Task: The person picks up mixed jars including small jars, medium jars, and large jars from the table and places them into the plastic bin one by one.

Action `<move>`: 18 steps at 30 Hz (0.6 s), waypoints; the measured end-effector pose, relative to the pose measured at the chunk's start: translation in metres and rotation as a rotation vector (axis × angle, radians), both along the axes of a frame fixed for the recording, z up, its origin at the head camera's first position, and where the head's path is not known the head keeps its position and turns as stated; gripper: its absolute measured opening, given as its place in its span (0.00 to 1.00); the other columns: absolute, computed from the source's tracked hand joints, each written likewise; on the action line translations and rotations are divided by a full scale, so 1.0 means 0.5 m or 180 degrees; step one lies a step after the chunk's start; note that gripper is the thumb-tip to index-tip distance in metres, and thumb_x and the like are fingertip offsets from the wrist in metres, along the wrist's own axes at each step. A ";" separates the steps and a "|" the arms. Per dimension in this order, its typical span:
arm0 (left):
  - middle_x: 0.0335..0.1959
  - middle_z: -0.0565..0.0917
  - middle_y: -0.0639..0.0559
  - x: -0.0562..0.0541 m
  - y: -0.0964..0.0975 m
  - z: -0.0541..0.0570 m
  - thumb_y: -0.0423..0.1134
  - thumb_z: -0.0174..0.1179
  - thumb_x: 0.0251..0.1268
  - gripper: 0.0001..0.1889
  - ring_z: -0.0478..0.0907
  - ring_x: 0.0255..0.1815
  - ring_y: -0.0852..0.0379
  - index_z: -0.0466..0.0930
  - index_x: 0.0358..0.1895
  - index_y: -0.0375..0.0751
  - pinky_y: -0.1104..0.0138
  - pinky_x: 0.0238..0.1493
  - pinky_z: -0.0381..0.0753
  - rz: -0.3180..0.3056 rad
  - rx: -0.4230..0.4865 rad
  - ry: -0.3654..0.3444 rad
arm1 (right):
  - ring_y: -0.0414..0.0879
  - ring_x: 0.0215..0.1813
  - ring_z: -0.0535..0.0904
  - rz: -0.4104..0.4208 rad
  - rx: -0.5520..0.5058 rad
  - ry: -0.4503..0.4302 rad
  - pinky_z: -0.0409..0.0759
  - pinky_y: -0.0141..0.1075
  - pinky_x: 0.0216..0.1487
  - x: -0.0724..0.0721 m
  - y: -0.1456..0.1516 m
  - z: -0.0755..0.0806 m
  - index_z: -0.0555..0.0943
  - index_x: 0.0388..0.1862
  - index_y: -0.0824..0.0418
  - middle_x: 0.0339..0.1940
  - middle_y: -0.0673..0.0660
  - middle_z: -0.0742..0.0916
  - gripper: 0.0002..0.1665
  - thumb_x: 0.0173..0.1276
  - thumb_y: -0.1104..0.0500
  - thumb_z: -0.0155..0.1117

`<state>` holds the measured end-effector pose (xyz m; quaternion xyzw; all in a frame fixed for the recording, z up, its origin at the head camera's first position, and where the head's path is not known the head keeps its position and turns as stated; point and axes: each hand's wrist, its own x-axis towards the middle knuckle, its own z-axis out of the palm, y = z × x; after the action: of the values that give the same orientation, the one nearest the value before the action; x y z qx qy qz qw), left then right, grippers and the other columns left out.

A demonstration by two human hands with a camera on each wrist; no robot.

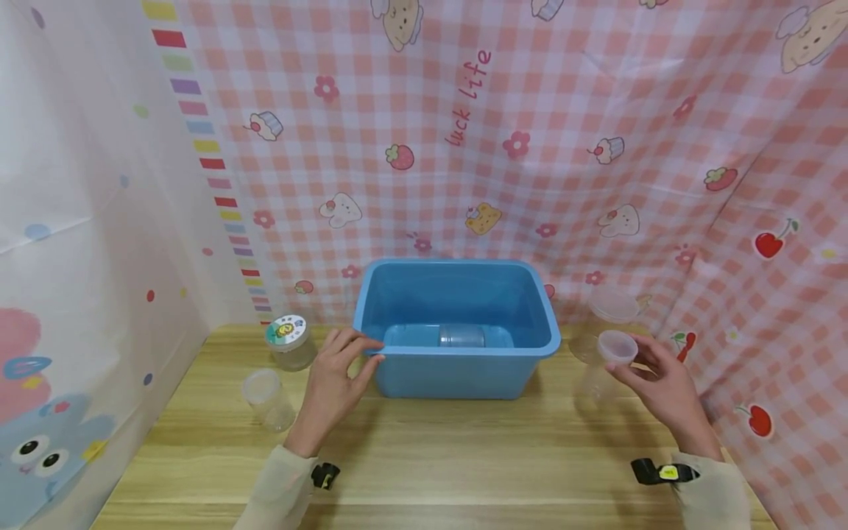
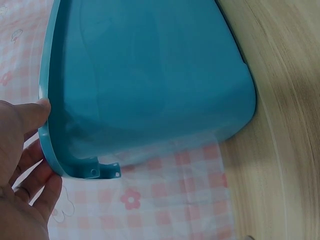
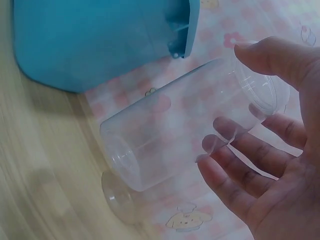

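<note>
At the front left corner of the blue plastic bin (image 1: 457, 374), my left hand (image 1: 334, 383) pinches the rim. In the left wrist view the thumb (image 2: 35, 114) lies on one side of that rim and the fingers on the other. My right hand (image 1: 669, 390) holds a tall clear plastic jar (image 3: 170, 125) near its whitish lid (image 1: 617, 346), thumb and fingers around the top. Whether the jar's base touches the table cannot be told. Inside the bin a clear jar (image 1: 462, 336) lies on its side.
Behind the held jar stands another clear jar (image 1: 615, 305) with a wide lid. Left of the bin are a jar with a printed green-and-white lid (image 1: 288, 333) and a slim clear jar (image 1: 268, 401). A pink checked cloth (image 1: 464, 184) hangs behind the wooden table (image 1: 437, 456).
</note>
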<state>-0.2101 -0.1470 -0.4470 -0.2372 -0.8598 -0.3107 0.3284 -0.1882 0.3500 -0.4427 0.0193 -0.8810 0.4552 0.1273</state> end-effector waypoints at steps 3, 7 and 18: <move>0.40 0.84 0.54 0.000 0.001 0.000 0.39 0.73 0.63 0.08 0.76 0.46 0.54 0.89 0.44 0.46 0.60 0.44 0.78 -0.0002 0.0001 0.0024 | 0.16 0.50 0.75 0.0040 0.0036 0.0013 0.77 0.15 0.46 0.002 -0.007 0.008 0.71 0.72 0.62 0.51 0.29 0.78 0.37 0.70 0.51 0.72; 0.40 0.83 0.55 0.001 0.001 0.001 0.40 0.72 0.64 0.07 0.76 0.46 0.55 0.89 0.44 0.47 0.60 0.45 0.78 -0.0008 0.0012 0.0001 | 0.18 0.51 0.76 0.0148 -0.0023 0.0074 0.78 0.16 0.48 0.003 -0.017 0.016 0.70 0.73 0.64 0.51 0.30 0.78 0.37 0.70 0.54 0.72; 0.40 0.83 0.55 0.003 0.001 0.001 0.39 0.72 0.64 0.07 0.76 0.47 0.54 0.89 0.44 0.47 0.60 0.46 0.78 0.0011 0.0011 -0.0043 | 0.23 0.52 0.79 0.0417 -0.0059 0.0409 0.79 0.18 0.50 -0.007 -0.049 0.044 0.73 0.69 0.64 0.52 0.35 0.81 0.33 0.67 0.63 0.74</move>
<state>-0.2086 -0.1467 -0.4468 -0.2331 -0.8619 -0.3132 0.3236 -0.1917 0.3258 -0.4205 0.1048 -0.8637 0.4685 0.1537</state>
